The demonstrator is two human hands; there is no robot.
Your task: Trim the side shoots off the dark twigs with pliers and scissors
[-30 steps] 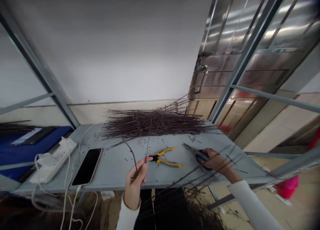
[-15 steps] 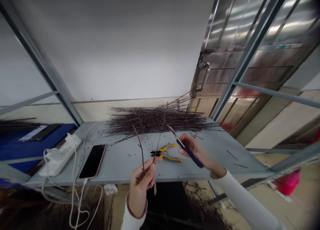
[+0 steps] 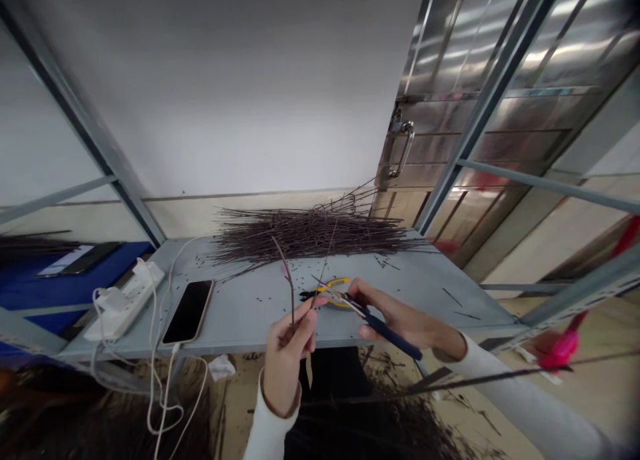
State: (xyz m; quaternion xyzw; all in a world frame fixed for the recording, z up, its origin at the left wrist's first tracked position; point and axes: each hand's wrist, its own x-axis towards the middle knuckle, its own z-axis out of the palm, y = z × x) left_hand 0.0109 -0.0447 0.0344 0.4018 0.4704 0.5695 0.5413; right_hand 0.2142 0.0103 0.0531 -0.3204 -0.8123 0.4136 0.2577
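Note:
My left hand (image 3: 290, 350) is closed, thumb against fingers, on a thin dark twig (image 3: 291, 288) that forks into a thick curved stem and a finer straight one. In my right hand (image 3: 400, 313) are dark blue-handled scissors (image 3: 395, 340). Their blades appear slightly parted and reach left to the finer stem, just above my left fingertips; whether they touch it I cannot tell. Behind the blades, pliers (image 3: 340, 283) with yellow handles lie on the grey table (image 3: 240, 323), partly hidden. A large heap of dark twigs (image 3: 310, 233) lies along the table's back.
A phone (image 3: 188, 312) on a white cable and a white power strip (image 3: 125, 303) with plugs occupy the table's left. Metal posts (image 3: 480, 123) frame both sides. Small twig scraps are scattered on the tabletop, with more twigs (image 3: 415, 420) below the front edge.
My right hand has lifted the scissors from the table's right and brought them left to the twig, turning the blades toward it. My left hand keeps the twig, having shifted slightly right.

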